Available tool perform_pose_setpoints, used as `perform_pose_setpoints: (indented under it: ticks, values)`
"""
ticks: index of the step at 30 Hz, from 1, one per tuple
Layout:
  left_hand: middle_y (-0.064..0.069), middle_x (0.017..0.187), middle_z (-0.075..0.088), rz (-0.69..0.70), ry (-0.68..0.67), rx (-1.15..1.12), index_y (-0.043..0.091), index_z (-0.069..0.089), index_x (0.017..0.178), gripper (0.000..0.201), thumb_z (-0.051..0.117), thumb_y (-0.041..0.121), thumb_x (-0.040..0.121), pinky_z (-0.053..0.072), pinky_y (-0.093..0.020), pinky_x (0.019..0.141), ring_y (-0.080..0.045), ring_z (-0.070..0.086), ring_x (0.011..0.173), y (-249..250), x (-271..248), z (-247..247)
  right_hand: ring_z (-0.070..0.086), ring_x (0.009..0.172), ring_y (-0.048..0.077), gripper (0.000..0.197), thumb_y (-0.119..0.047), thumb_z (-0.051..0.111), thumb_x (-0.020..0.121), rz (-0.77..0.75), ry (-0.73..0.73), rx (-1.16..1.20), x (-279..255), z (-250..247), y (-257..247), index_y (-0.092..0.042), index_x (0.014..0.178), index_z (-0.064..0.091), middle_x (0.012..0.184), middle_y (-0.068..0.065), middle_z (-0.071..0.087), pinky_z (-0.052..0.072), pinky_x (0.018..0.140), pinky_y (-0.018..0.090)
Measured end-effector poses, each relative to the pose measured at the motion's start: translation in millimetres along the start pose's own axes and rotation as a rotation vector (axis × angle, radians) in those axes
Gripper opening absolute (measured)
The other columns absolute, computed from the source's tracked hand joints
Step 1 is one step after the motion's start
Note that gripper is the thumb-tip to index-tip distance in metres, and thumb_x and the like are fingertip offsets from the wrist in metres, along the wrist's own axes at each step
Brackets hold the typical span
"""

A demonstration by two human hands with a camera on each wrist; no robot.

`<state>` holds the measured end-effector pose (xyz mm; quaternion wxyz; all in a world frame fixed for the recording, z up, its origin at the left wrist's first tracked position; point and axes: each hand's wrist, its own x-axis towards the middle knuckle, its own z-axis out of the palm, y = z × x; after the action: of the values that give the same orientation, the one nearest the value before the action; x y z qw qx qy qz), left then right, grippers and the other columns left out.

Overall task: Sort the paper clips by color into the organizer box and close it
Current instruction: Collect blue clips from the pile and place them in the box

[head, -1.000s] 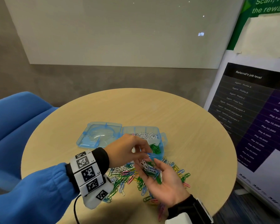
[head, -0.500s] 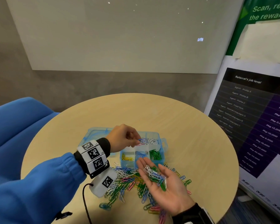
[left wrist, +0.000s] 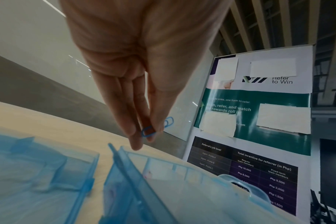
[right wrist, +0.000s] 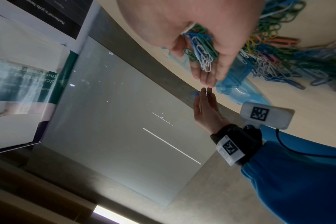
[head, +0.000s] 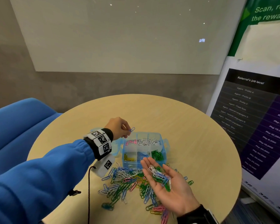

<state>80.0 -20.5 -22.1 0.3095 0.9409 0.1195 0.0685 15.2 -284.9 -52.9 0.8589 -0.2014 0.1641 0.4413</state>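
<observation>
One blue clip (head: 132, 129) pinched in left hand (head: 119, 127); six-compartment box (head: 163, 143).

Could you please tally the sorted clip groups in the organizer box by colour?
pink group: 1
white group: 1
yellow group: 1
blue group: 1
green group: 1
Total: 5 groups in the organizer box

A round, light wood-grain bench (head: 192, 135) carries an open blue organizer box (head: 164, 147) near its middle, its lid (head: 115, 149) lying flat to the left. Just in front of the box, touching it, a loose heap of mixed-color paper clips (head: 128, 183) lies on the bench.
</observation>
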Motion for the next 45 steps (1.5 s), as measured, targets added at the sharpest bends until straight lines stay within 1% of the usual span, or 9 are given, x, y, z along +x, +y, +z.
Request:
perform_pose_setpoints:
  ticks: [8, 11, 16, 21, 29, 32, 35, 39, 45]
  values:
    - [0.006, 0.073, 0.073, 0.141, -0.089, 0.040, 0.022, 0.074, 0.083, 0.003, 0.075, 0.024, 0.082, 0.059, -0.034, 0.074, -0.007, 0.068, 0.066, 25, -19, 10, 0.056, 0.118, 0.040, 0.045, -0.021, 0.035, 0.102, -0.016, 0.005, 0.015, 1, -1, -4, 0.013, 0.121, 0.058, 0.122, 0.031, 0.061, 0.036, 0.110, 0.047]
    - [0.005, 0.084, 0.074, 0.158, -0.150, 0.074, 0.023, 0.074, 0.097, 0.017, 0.072, 0.033, 0.085, 0.057, -0.032, 0.078, -0.009, 0.068, 0.077, 36, -31, 15, 0.057, 0.118, 0.039, 0.045, -0.021, 0.035, 0.103, -0.017, 0.010, 0.024, 1, -1, -4, 0.013, 0.121, 0.059, 0.122, 0.031, 0.061, 0.036, 0.110, 0.047]
    - [0.011, 0.092, 0.071, 0.396, -0.150, 0.048, 0.024, 0.073, 0.096, 0.015, 0.070, 0.035, 0.086, 0.049, -0.020, 0.069, -0.006, 0.063, 0.078, 60, -61, 19, 0.057, 0.117, 0.041, 0.044, -0.021, 0.036, 0.103, -0.032, 0.020, 0.002, 2, 2, -6, 0.014, 0.119, 0.058, 0.120, 0.033, 0.061, 0.036, 0.110, 0.048]
    - [0.009, 0.096, 0.062, 0.582, -0.315, 0.294, 0.029, 0.072, 0.099, 0.020, 0.069, 0.042, 0.084, 0.048, -0.032, 0.074, -0.009, 0.058, 0.083, 70, -81, 26, 0.056, 0.115, 0.039, 0.024, -0.018, 0.045, 0.100, -0.055, 0.065, 0.038, 3, 9, -5, 0.001, 0.103, 0.059, 0.119, 0.035, 0.054, 0.039, 0.107, 0.049]
    - [0.007, 0.105, 0.058, 0.838, -0.186, 0.545, 0.028, 0.066, 0.102, 0.024, 0.054, 0.047, 0.092, 0.028, -0.028, 0.076, -0.014, 0.055, 0.098, 57, -83, 30, 0.050, 0.124, 0.040, 0.018, -0.015, 0.047, 0.099, -0.027, 0.102, 0.049, -2, 18, -5, -0.001, 0.097, 0.058, 0.120, 0.038, 0.050, 0.038, 0.108, 0.050]
    - [0.008, 0.094, 0.058, 0.942, -0.090, 0.589, 0.029, 0.061, 0.093, 0.026, 0.043, 0.048, 0.094, 0.028, -0.027, 0.069, -0.014, 0.058, 0.087, 48, -81, 32, 0.049, 0.126, 0.037, 0.027, -0.016, 0.047, 0.098, -0.018, 0.095, 0.051, 5, 14, -6, 0.002, 0.117, 0.056, 0.135, 0.031, 0.048, 0.037, 0.109, 0.050]
    - [0.009, 0.091, 0.058, 0.959, -0.039, 0.581, 0.029, 0.059, 0.093, 0.028, 0.038, 0.047, 0.095, 0.032, -0.028, 0.067, -0.013, 0.057, 0.086, 45, -79, 32, 0.055, 0.119, 0.037, 0.046, -0.017, 0.046, 0.098, 0.001, 0.086, 0.034, 13, 9, -7, 0.006, 0.137, 0.044, 0.126, 0.032, 0.054, 0.039, 0.108, 0.049]
    - [0.011, 0.097, 0.062, 0.877, -0.104, 0.545, 0.028, 0.058, 0.101, 0.030, 0.035, 0.046, 0.097, 0.032, -0.030, 0.072, -0.011, 0.053, 0.092, 45, -76, 27, 0.059, 0.106, 0.038, 0.030, -0.015, 0.046, 0.098, -0.030, 0.078, -0.001, 14, 8, -11, 0.000, 0.124, 0.052, 0.100, 0.033, 0.063, 0.041, 0.106, 0.049]
    - [0.015, 0.099, 0.062, 0.793, -0.144, 0.498, 0.031, 0.059, 0.106, 0.021, 0.044, 0.045, 0.099, 0.025, -0.027, 0.076, -0.007, 0.053, 0.089, 49, -68, 16, 0.059, 0.110, 0.042, 0.026, -0.017, 0.047, 0.099, -0.055, 0.093, -0.003, 17, 7, -16, -0.006, 0.123, 0.049, 0.115, 0.040, 0.057, 0.044, 0.103, 0.050]
